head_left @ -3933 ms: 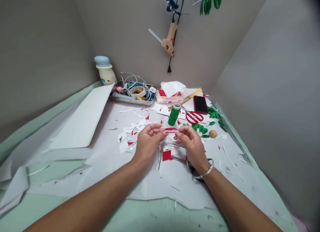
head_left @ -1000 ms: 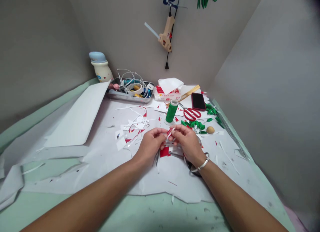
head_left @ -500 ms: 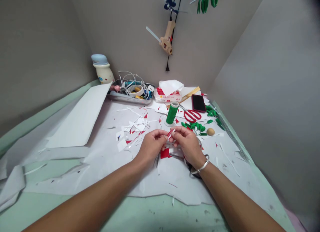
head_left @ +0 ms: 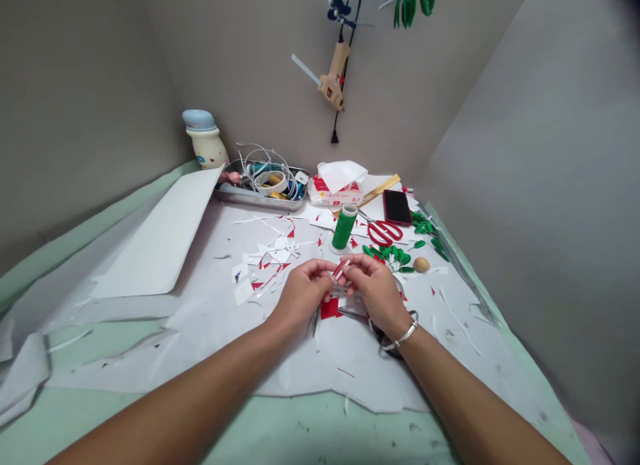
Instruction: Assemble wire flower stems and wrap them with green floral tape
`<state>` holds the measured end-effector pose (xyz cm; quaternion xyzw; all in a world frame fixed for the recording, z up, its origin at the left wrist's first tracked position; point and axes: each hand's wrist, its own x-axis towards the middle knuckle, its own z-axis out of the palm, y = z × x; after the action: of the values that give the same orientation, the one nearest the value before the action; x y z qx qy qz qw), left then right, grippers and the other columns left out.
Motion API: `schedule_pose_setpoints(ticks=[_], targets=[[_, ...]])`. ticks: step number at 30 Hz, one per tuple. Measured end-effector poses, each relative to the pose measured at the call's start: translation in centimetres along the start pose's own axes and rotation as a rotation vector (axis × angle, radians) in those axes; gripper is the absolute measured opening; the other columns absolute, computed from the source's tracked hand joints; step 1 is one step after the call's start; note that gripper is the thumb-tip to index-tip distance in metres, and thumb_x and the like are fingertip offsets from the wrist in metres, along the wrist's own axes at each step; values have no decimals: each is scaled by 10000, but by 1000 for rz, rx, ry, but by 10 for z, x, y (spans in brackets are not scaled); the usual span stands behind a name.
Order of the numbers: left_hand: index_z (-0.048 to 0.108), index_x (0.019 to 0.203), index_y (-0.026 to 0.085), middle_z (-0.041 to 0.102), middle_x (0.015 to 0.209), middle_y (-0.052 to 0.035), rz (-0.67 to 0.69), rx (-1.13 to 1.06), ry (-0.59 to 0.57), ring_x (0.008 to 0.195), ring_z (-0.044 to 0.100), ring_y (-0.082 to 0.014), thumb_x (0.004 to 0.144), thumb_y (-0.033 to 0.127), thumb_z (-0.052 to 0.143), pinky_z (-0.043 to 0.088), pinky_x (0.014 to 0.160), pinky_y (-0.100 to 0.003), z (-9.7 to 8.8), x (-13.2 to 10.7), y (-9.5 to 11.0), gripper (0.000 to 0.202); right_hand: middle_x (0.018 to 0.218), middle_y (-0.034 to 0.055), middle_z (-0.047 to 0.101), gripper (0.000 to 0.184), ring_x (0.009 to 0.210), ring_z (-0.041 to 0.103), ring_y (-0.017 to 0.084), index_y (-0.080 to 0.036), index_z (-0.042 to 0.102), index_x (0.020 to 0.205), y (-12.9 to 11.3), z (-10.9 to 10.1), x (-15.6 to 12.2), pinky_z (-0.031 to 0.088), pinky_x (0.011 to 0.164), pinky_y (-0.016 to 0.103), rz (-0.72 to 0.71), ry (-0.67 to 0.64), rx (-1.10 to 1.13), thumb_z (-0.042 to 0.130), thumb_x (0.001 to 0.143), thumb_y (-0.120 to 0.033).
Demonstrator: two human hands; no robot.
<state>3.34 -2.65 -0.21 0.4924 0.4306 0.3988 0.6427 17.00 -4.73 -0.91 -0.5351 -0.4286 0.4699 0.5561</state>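
Note:
My left hand [head_left: 309,288] and my right hand [head_left: 376,288] meet over the middle of the paper-covered table, each closed in a pinch. Between their fingertips is a small red-and-white strip [head_left: 341,270], tilted. Its lower part is hidden by the fingers. Below the hands lies a red square piece [head_left: 329,309], beside what looks like a metal tool partly under my right hand. Just beyond the fingers a spool of green thread [head_left: 345,228] stands upright. Several green leaf-shaped pieces [head_left: 395,255] and a round tan ball [head_left: 421,264] lie close to my right hand.
Red-handled scissors [head_left: 385,233], a phone [head_left: 397,207] and a tissue pack [head_left: 336,190] lie at the back. A metal tray [head_left: 260,199] holds tape and cords. Paper scraps [head_left: 273,251] are scattered left of the spool. A glue gun [head_left: 334,78] hangs on the wall.

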Motion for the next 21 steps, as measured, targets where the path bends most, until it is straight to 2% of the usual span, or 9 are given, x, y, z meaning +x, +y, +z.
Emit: schedule_pose_setpoints(ticks=[7,12,17,21], targets=[[624,866,161,530,601,23,17,10,-10,490,464,-76,630,105,562,368,514,-213,-1,1,-4,250,613,-14,649,191,536,573,118,-177,636,889,1,0,0,455,484,213,-2,-6,17,632,730,-282],[629,843,160,556,610,14,10,11,-1,490,472,-77,625,107,574,369,508,-212,-1,1,-3,231,616,-9,653,179,537,579,120,-177,637,889,2,-1,0,448,472,204,-13,-17,37,633,739,-273],[619,831,147,569,613,10,-9,-20,-3,473,455,-68,631,113,573,353,486,-203,1,0,-2,209,619,11,657,214,532,602,142,-175,640,880,5,-4,1,427,442,213,-15,-37,104,579,797,-363],[613,826,132,561,623,14,-14,-40,-17,473,443,-55,649,121,585,345,482,-192,1,1,-4,180,606,8,654,212,503,599,139,-173,637,822,7,-5,2,416,424,210,-3,2,91,611,776,-378]])
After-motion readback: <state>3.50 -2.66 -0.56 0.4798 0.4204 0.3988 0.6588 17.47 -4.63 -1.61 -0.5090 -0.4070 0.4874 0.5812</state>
